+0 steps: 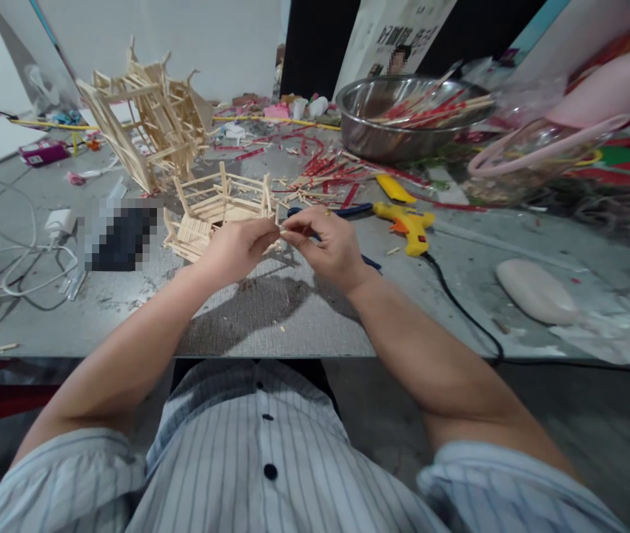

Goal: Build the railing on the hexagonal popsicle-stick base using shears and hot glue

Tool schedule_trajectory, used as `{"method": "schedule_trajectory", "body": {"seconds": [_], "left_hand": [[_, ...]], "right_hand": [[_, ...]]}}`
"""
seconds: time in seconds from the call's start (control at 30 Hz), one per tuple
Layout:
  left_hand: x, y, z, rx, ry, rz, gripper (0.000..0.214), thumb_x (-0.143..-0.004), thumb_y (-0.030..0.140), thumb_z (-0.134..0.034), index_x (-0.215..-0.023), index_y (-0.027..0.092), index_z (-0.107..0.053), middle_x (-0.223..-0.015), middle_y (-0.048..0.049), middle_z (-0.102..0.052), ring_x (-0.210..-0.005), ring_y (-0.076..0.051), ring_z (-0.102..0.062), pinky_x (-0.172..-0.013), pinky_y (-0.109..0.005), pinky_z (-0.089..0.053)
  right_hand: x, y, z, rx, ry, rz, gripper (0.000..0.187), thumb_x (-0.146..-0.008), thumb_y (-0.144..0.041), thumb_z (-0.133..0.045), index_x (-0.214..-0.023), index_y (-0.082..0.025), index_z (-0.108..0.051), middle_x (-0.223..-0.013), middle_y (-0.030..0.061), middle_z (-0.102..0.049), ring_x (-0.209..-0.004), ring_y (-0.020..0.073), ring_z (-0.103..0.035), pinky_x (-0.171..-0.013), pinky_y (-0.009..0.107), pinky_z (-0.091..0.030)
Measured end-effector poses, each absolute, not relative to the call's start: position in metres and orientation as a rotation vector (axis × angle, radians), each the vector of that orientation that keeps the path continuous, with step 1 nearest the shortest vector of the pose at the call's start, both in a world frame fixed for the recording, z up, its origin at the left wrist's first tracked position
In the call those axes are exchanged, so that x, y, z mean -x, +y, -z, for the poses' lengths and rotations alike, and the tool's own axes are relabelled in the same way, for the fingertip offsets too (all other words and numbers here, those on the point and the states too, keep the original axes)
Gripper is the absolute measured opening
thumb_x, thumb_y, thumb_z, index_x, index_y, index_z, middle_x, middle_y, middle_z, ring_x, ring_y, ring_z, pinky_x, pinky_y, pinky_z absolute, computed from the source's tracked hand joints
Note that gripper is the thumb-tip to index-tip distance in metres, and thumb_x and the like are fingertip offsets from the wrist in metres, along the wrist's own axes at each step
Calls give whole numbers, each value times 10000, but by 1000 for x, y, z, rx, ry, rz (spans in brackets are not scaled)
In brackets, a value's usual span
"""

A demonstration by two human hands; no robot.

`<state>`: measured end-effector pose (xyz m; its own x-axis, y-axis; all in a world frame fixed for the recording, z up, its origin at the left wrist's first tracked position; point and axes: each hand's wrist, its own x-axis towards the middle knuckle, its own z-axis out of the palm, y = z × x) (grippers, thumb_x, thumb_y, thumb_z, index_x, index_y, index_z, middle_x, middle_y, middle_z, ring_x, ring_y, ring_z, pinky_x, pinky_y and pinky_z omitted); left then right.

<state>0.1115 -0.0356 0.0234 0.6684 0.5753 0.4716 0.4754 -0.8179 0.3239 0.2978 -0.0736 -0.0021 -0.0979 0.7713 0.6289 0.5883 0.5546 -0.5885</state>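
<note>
Left hand [245, 240] and right hand [331, 244] meet at the fingertips, both looking pinched but can't tell on what, and the small stick frame [192, 235] sits leftward, just past the left hand, running mostly side to side.

The stick frame [195, 234] is tan; the shirt [226, 451] pale, striped.

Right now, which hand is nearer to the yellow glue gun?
Right. The right hand is left of the yellow glue gun, not touching it; the left hand is farther left, by the low stick frame.
</note>
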Motion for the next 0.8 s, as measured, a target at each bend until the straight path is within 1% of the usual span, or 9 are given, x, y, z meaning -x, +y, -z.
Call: {"method": "schedule_trajectory", "body": {"seconds": [0.1,0.17,0.23,0.33,0.4,0.47,0.63,0.7,0.8], "left_hand": [[-105,-34,-17,-2650,878,-843,265,-929,258,-460,-859,152,-693,-734,-50,-694,-660,-130,-594,-605,-238,-413],[-101,-32,-17,-2646,931,-799,277,-930,271,-458,-871,145,-697,-764,-65,-707,-677,-141,-603,-621,-252,-421],[-97,-27,-17,-2644,1017,-765,290,-931,280,-451,-897,139,-702,-822,-88,-724,-722,-166,-625,-652,-277,-434],[-93,-17,-17,-2639,1139,-758,291,-923,294,-451,-917,146,-702,-881,-99,-730,-778,-192,-637,-687,-301,-441],[-90,-11,-18,-2630,1188,-781,286,-915,301,-454,-883,154,-696,-832,-80,-713,-741,-180,-611,-668,-294,-426],[-88,-9,-19,-2613,1198,-820,274,-905,305,-462,-846,159,-686,-753,-54,-677,-680,-157,-564,-639,-281,-402],[-89,-15,-23,-2547,1049,-931,237,-883,289,-474,-786,161,-649,-660,-11,-590,-624,-120,-484,-636,-257,-393],[-91,-18,-24,-2518,976,-949,236,-884,283,-467,-776,161,-637,-650,-5,-573,-614,-113,-466,-632,-252,-396],[-92,-21,-24,-2489,929,-966,239,-897,294,-469,-800,161,-643,-639,1,-556,-600,-109,-446,-617,-249,-397]], "right_hand": [[-310,-68,-3,1226,-1752,-198,380,-870,-589,-565,-954,-235,-675,-932,60,-681,-781,182,-605,-734,337,-485],[-324,-62,-5,1376,-1720,-112,331,-894,-531,-553,-912,-225,-679,-906,72,-686,-806,199,-613,-753,354,-473],[-339,-56,-4,1623,-1714,-33,284,-874,-489,-596,-806,-224,-672,-828,75,-679,-781,216,-609,-749,376,-458],[-357,-50,1,2032,-1802,-42,296,-743,-495,-739,-684,-224,-636,-747,76,-662,-755,243,-609,-723,403,-446],[-363,-47,5,2231,-1854,-88,342,-642,-505,-809,-656,-224,-614,-731,71,-656,-759,262,-618,-714,418,-447],[-365,-46,9,2346,-1878,-96,363,-606,-497,-827,-637,-221,-593,-730,69,-652,-773,277,-629,-709,431,-454],[-364,-46,12,2419,-1890,-56,391,-671,-431,-781,-502,-213,-504,-655,78,-619,-792,293,-639,-711,449,-471],[-363,-47,10,2369,-1881,-36,365,-713,-397,-741,-506,-218,-498,-661,87,-621,-787,294,-641,-719,457,-472],[-364,-49,4,2298,-1761,-34,290,-761,-346,-695,-556,-217,-534,-688,105,-626,-815,303,-643,-744,464,-469]]}}
